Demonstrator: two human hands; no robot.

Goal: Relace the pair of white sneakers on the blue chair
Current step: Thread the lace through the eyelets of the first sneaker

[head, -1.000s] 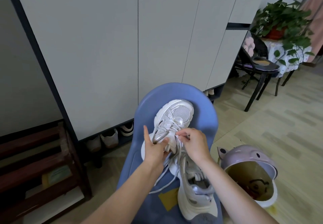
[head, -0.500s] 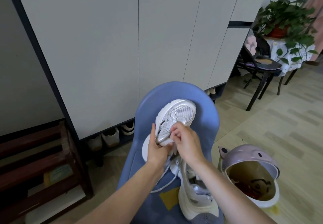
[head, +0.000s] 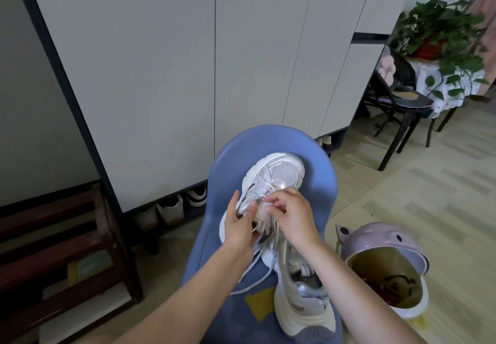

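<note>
Tall pale cabinet (head: 166, 56) w/ flat doors and a dark frame fills the wall ahead; shoes (head: 171, 208) sit in the open gap under it. Dark wooden rack (head: 61, 249) at left, next to a grey wall (head: 24, 118). Floor (head: 434, 190) is light wood-look planks. At right, a black chair (head: 397, 102) stands beside a small table w/ a lacy cloth (head: 440, 80) and a potted plant (head: 440, 29). A lilac bin (head: 386, 266), lid open, holds what's prob. rubbish. Soft, even light.

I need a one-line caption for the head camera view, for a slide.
Left hand grips the far white sneaker on the blue chair while right hand pinches its lace.
</note>
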